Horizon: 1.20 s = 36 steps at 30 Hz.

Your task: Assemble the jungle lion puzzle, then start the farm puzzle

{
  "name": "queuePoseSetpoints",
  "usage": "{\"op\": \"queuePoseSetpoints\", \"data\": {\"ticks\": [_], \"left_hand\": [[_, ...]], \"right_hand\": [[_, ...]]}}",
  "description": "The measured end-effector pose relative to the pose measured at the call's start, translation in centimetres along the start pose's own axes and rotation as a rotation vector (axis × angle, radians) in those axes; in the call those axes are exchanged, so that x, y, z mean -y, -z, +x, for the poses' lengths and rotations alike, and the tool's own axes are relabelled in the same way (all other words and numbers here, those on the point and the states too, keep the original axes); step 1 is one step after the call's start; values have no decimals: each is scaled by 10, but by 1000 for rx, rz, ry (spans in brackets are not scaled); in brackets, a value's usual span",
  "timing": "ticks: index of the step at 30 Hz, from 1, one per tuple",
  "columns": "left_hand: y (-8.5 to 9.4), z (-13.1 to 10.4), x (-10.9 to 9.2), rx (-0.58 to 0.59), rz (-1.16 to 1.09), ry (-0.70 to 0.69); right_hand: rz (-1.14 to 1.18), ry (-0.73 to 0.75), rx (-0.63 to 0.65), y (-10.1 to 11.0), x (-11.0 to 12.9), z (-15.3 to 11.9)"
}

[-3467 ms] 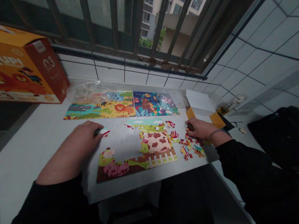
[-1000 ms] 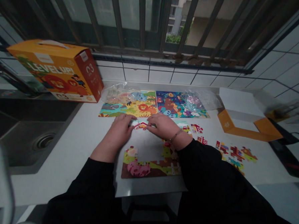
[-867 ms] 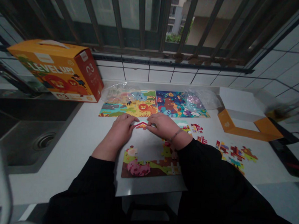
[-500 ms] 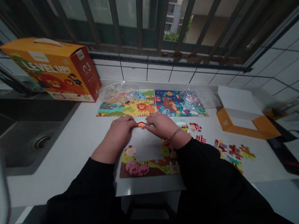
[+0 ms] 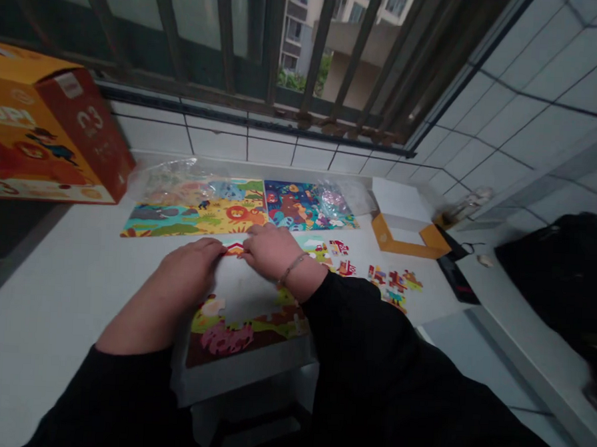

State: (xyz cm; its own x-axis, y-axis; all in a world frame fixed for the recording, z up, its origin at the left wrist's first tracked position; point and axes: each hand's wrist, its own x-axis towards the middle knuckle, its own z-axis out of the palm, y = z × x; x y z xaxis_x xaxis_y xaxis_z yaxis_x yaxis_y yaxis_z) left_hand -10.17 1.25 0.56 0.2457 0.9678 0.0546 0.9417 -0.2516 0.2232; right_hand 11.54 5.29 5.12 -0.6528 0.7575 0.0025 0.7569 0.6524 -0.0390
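At the top edge of a partly filled jigsaw puzzle [image 5: 267, 335], both hands meet at a puzzle piece [image 5: 234, 249] with a red roof shape. My left hand [image 5: 192, 266] is closed, its fingertips on the piece's left side. My right hand [image 5: 273, 252], with a bracelet at the wrist, pinches the right side. A pink pig [image 5: 227, 338] shows in the puzzle's lower left, and the middle is a bare pale area. Several loose puzzle pieces [image 5: 396, 281] lie to the right, some with red barn parts. My fingers partly cover the held piece.
Two picture sheets, one yellow with lions [image 5: 199, 211] and one dark blue [image 5: 299, 207], lie behind the puzzle under clear plastic wrap [image 5: 173, 180]. An orange box [image 5: 87, 139] stands at the left; an opened box [image 5: 410, 239] sits at the right. A dark bag [image 5: 565, 284] lies far right.
The view has swung to the right, so everything sits further left and the dark bag has come into sight. Both hands remain at the same puzzle piece.
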Motion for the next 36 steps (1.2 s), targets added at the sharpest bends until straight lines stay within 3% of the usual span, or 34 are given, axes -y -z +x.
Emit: {"op": "queuePoseSetpoints", "data": {"ticks": [6,11,15,20,23,27,31,36], "left_hand": [[12,4,-2,-96,-57,-138],[32,-1,-11,-136,-73,-109],[40,-7,-19,-85,-116,-46],[40,-13,-27,-79,-196,32],[38,-13,-26,-77,-226,32],[40,-13,-22,-71,-228,43],[47,-17,-22,-22,-182,65],[46,-20,-16,-3,-138,42]], "right_hand": [[-79,41,-190,19,33,-62],[12,101,-163,9,40,-147],[79,-168,-171,-10,10,-218],[60,-573,-225,-21,-59,-280],[33,-718,-245,-23,-102,-292],[47,-719,-210,-23,-145,-281],[133,-664,-79,-21,-169,-265],[137,-647,-68,-21,-188,-259]]}}
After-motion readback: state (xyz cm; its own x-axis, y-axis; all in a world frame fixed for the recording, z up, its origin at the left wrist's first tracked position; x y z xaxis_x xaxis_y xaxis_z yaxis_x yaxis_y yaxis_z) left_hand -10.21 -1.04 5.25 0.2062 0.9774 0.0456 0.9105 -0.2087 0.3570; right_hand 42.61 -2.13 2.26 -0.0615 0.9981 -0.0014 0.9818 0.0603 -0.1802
